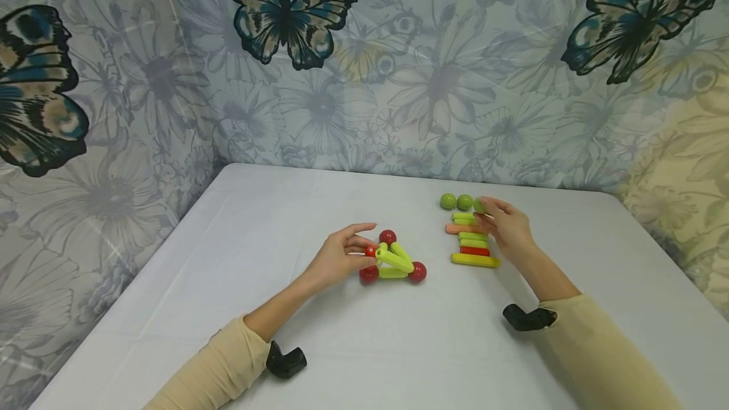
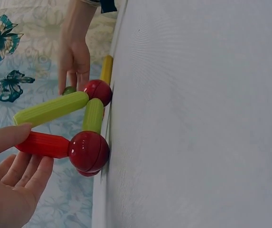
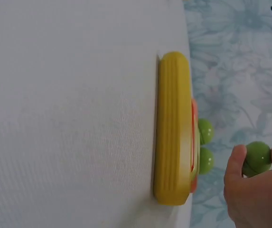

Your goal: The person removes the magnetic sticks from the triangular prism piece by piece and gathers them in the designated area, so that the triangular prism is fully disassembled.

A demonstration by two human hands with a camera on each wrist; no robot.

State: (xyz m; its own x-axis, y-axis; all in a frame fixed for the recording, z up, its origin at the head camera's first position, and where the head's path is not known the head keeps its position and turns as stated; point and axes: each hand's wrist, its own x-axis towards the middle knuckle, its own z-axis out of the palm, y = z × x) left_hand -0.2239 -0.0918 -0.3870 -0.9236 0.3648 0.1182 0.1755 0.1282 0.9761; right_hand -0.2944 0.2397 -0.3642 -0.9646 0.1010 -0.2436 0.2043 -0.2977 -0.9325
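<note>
Right grip (image 1: 509, 225) is pinching glossy green plastic-looking ball (image 3: 257, 157), two o'clock from red-and-lime triangular plastic-looking frame (image 1: 400, 262); left grip (image 1: 337, 258) is pinching frame's red ridged rod (image 2: 45, 145). Ball likely handling light, stiff, slippery, suiting mid-girth hold.

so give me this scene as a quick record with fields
left hand: pinches a red stick, whose other end meets a red ball of the build
build: three red balls with green sticks between them
right hand: pinches a green ball between thumb and finger
other green balls: two, beyond the loose sticks
loose sticks: side by side, right of the build; yellow nearest the person, then red, green, orange, green
table: white
backdrop: butterflies and flowers
</note>
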